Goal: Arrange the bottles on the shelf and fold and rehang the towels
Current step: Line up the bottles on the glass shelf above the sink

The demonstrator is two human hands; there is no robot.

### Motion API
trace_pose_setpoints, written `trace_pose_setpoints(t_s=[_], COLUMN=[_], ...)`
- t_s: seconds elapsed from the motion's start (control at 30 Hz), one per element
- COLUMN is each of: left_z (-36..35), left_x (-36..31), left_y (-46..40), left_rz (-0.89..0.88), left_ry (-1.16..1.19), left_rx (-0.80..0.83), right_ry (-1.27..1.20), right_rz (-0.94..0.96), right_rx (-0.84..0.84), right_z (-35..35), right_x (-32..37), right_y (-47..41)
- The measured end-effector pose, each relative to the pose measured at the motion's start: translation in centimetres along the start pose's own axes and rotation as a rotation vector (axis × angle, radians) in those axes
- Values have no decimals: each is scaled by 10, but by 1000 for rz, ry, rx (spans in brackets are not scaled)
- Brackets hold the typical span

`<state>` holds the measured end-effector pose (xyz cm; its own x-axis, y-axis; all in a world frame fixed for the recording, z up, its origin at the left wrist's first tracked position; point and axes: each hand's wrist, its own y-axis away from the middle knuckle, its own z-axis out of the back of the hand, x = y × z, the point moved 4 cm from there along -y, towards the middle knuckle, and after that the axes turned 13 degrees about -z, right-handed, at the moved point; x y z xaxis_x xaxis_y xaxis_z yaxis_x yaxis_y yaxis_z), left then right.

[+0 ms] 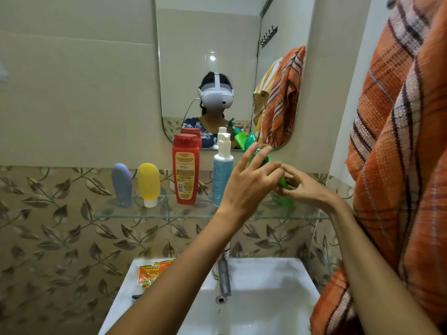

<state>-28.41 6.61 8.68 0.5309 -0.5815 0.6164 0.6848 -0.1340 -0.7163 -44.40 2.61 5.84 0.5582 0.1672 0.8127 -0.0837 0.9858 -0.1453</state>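
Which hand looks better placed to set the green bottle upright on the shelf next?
Probably the right hand: its fingers already curl around the green bottle low down, just above the glass shelf. The left hand has its fingers spread, only touching the bottle's top beside the white pump bottle.

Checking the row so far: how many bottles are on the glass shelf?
5: grey tube, yellow tube, red bottle, white pump bottle, and a green bottle partly hidden behind both hands.

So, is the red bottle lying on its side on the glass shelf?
No, the red bottle stands upright on the glass shelf.
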Motion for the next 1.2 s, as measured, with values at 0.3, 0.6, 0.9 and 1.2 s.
trace_pose_setpoints(t_s=[0.3,0.6,0.9,1.2], left_z=[-45,-98,-120,-128], left_x=[-5,-25,-25,-33], left_y=[15,35,41,50], left_rz=[243,326,332,404], left_ry=[227,431,386,419], left_rx=[-140,109,92,57], right_ry=[-138,-408,-621,-690], right_rz=[-13,22,13,36], right_rx=[10,-213,-404,-349], right_z=[-10,-24,-37,-41], right_x=[-1,-16,-31,-39], right_y=[-22,-61,-70,-69])
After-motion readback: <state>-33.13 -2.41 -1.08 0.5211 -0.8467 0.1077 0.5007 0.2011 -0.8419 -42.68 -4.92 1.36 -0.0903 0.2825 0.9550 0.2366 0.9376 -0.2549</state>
